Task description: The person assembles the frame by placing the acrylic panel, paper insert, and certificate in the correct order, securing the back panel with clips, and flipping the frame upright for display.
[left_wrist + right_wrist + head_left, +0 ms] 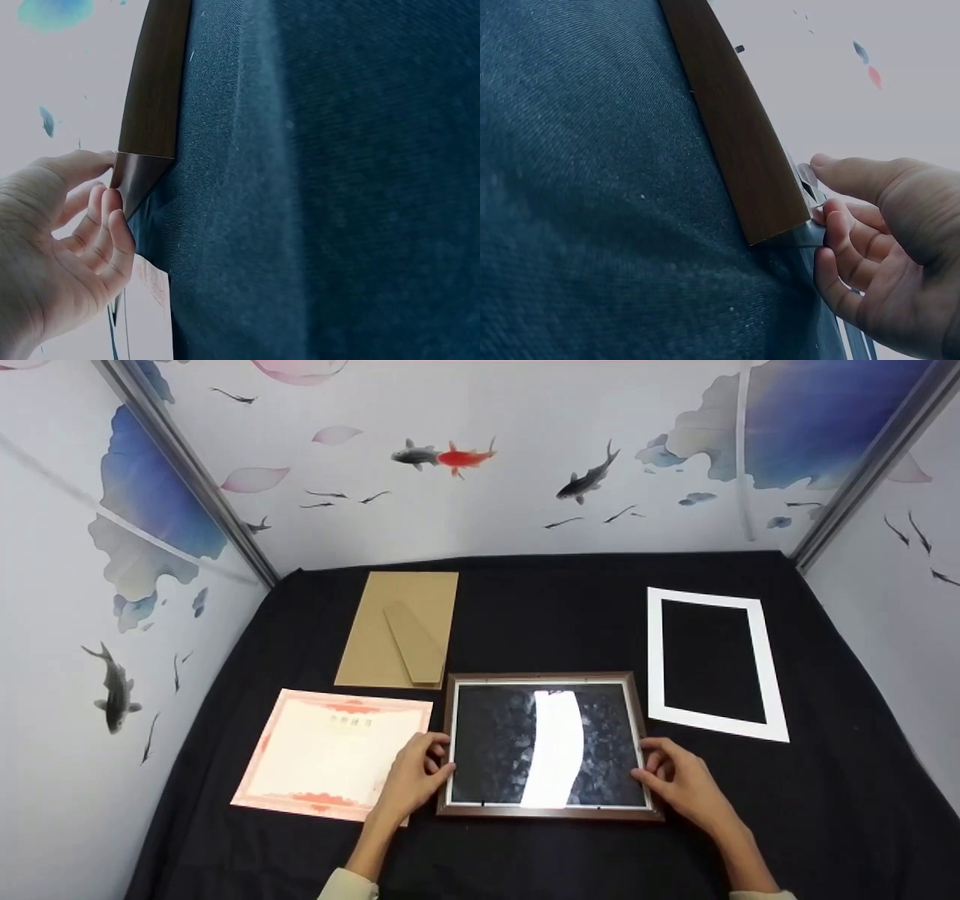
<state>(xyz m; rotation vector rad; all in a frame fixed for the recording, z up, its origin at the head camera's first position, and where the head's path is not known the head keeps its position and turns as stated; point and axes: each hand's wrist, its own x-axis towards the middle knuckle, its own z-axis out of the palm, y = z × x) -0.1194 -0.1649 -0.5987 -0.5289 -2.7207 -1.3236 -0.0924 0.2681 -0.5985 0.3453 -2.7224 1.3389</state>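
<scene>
A brown wooden picture frame (551, 814) lies on the black cloth, its inner side up, with small dark tabs along its pale inner edge. A glossy dark pane (487, 742) inside it reflects a bright white strip. The left hand (416, 772) grips the frame's left side between thumb and fingers. On the opposite side, the right hand (679, 776) holds the frame's edge, its thumb on top. In the right wrist view, a small shiny piece (805, 172) shows by that thumb; its kind is unclear.
A red-bordered certificate (322, 757) lies at left, partly under the left hand and wrist. Behind it is a brown backing board (360, 652) with a stand leg (416, 649). A white mat border (656, 660) lies at right. Printed walls (517, 517) enclose the black-covered table.
</scene>
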